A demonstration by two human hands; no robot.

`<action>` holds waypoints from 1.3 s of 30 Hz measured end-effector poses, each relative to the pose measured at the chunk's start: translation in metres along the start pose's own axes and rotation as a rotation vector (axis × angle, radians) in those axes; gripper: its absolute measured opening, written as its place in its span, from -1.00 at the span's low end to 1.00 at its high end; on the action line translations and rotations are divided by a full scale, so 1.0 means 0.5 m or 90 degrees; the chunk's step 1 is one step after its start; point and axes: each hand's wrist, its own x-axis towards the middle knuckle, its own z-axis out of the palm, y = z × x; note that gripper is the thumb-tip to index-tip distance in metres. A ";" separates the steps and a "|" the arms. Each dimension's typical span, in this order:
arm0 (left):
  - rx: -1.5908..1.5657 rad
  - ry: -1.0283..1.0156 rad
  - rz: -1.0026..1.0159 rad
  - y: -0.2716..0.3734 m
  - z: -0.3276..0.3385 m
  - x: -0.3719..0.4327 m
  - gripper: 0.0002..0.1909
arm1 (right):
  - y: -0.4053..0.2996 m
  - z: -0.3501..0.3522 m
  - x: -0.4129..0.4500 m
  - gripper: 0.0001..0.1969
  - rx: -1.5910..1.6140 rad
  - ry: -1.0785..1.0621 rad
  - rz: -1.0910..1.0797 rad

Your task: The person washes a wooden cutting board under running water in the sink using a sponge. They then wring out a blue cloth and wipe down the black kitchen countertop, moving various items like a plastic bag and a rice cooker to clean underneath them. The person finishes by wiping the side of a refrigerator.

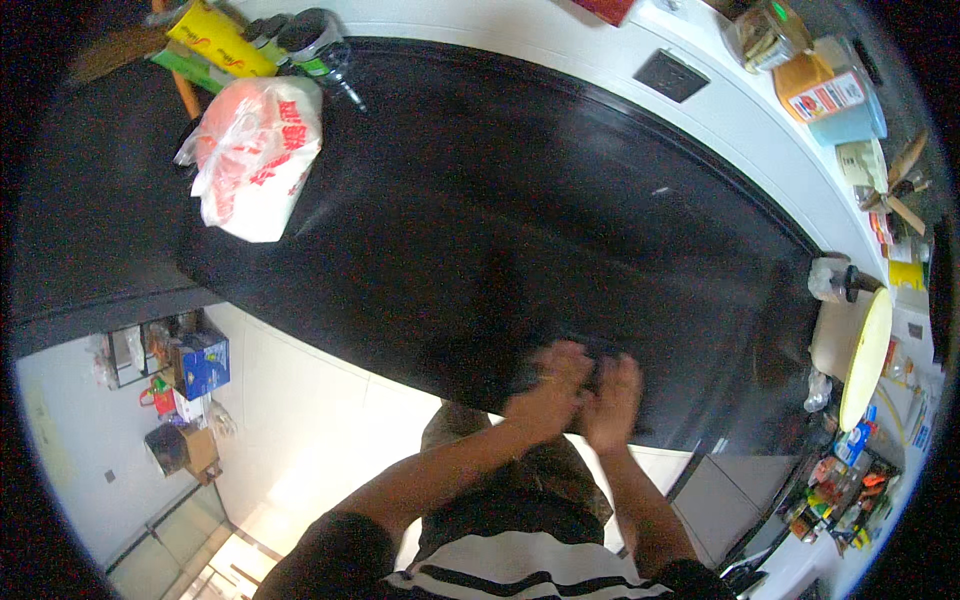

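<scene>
Both hands are over the near edge of a black, glossy countertop [450, 225], close together and blurred. My left hand [556, 382] reaches in from the lower left, its fingers bent over the dark surface. Beside it my right hand [615, 394] points away from me, fingers fairly straight; the two seem to touch near the thumbs. A faint dark edge shows just past the fingertips; whether a dark thing lies under the hands I cannot tell. At the upper left of the counter stands a knotted white plastic bag [259, 165] with red print.
Behind the bag are a yellow package [221, 37] and dark-lidded jars [307, 37]. Along the right wall stand a round pale-yellow board [866, 360], a small jar [829, 277] and more containers. A blue box [202, 364] sits on a shelf at the lower left.
</scene>
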 end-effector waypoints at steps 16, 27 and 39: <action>0.053 0.480 0.086 -0.229 -0.373 0.582 -0.32 | 0.091 0.001 0.723 -0.36 -0.127 0.273 0.181; 0.409 0.468 -0.351 -0.627 -0.506 0.397 -0.31 | -0.252 0.106 0.877 -0.41 0.173 0.119 -0.166; 0.423 0.452 -0.265 -0.001 -0.246 0.804 -0.25 | 0.431 -0.134 0.707 -0.43 0.066 0.067 -0.111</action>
